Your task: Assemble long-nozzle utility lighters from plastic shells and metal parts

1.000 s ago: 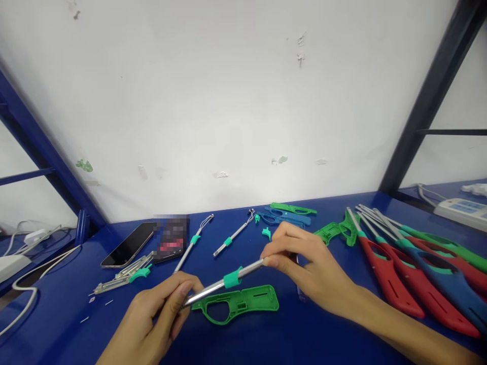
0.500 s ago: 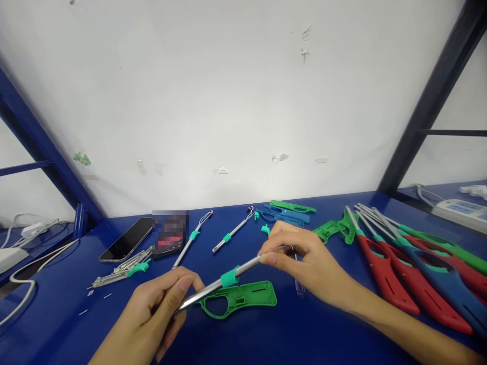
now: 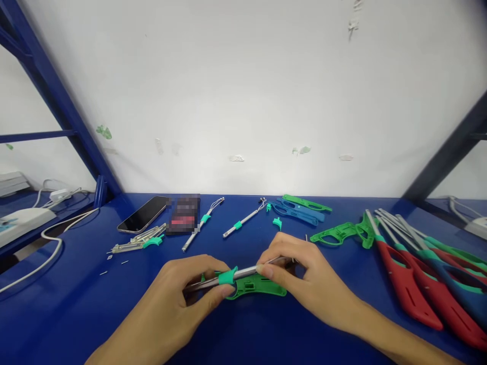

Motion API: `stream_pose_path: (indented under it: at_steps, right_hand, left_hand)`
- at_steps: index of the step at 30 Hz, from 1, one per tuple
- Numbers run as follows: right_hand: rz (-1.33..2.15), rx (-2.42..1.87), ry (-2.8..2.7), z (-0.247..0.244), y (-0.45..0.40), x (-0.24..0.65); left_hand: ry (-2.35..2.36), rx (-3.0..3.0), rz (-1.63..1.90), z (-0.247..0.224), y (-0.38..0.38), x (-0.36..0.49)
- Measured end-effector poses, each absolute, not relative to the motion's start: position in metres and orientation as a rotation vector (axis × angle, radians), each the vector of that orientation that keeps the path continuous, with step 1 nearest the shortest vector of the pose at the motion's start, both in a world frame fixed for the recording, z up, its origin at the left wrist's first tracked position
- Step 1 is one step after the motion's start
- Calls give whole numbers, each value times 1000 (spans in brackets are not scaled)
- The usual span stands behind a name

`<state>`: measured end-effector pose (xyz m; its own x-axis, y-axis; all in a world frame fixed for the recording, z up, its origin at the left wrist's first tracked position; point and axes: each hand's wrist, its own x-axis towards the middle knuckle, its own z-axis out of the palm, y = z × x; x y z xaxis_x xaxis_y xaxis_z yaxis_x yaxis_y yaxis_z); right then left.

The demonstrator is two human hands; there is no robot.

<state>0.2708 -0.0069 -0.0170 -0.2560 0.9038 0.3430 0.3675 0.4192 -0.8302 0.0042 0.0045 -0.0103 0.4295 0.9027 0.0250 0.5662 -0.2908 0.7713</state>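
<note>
Between my two hands is a metal lighter tube (image 3: 247,271) with a teal plastic collar (image 3: 227,277) around its middle. My left hand (image 3: 186,296) is closed around the tube's left part, the thumb by the collar. Thumb and fingers of my right hand (image 3: 299,266) pinch the tube's other end, where thin wires show in part. Behind and below the tube lies a green lighter handle half (image 3: 264,286) on the blue table, partly covered by the tube and my left hand.
Two similar tubes with collars (image 3: 205,219) (image 3: 238,225) lie further back. At left are a phone (image 3: 143,214), a dark blurred pack (image 3: 183,215) and clear parts (image 3: 142,241). Green and blue handle halves (image 3: 294,213) lie behind my right hand; several finished-looking lighters (image 3: 407,284) spread at right.
My left hand has slid along the tube toward the collar, its thumb now beside it. The tube lies more level and over the green handle half. The camera view has shifted.
</note>
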Motion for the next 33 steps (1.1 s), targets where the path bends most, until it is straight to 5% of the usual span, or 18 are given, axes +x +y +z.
stream_pose_path:
  at_steps: [33]
  right_hand:
    - [692,-1204,-1909,-23,-3,239]
  left_hand:
    - [1185,2108,685,1,23,-32]
